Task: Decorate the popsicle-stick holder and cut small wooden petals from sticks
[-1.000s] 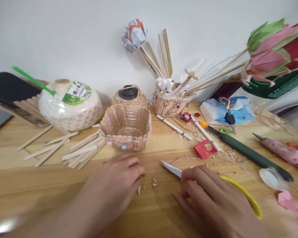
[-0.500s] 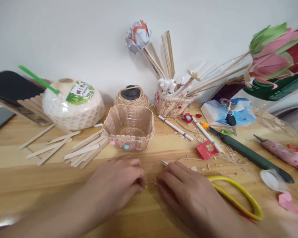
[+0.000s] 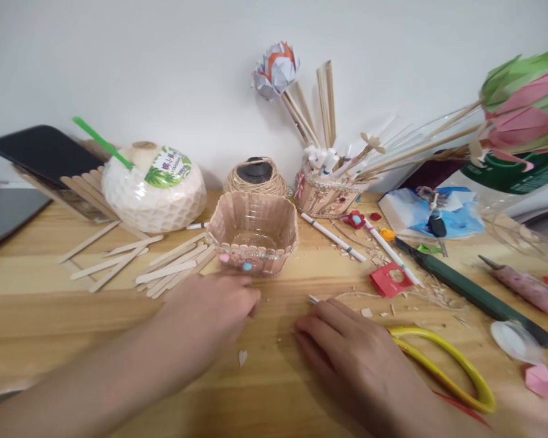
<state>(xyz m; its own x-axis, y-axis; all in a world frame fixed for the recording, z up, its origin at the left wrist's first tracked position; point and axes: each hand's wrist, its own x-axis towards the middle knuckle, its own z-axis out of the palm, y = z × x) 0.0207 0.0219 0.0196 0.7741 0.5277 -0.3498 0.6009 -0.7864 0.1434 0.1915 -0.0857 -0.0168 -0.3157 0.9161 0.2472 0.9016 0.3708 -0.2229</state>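
My left hand [image 3: 210,316] lies on the wooden table, its fingertips close to the foot of a small clear bowl [image 3: 253,234] clad in wooden sticks and dotted with small decorations. The hand is blurred and I see nothing in it. My right hand [image 3: 347,353] rests palm down over the yellow-handled scissors [image 3: 456,377]. Only their blade tip [image 3: 313,298] pokes out past the fingers. A small wood chip [image 3: 242,358] lies between the two hands.
Loose wooden sticks [image 3: 164,271] lie left of the bowl, before a coconut drink [image 3: 155,188] and a propped phone [image 3: 45,152]. Behind stand a twine ball [image 3: 254,176] and a stick-filled holder [image 3: 326,194]. On the right lie a red paper scrap [image 3: 388,280], a green knife [image 3: 470,292] and a pink glue gun [image 3: 525,286].
My left hand slid forward from the loose chips toward the bowl. My right hand moved left over the scissors' blades and settled flat. The view shifted slightly left.
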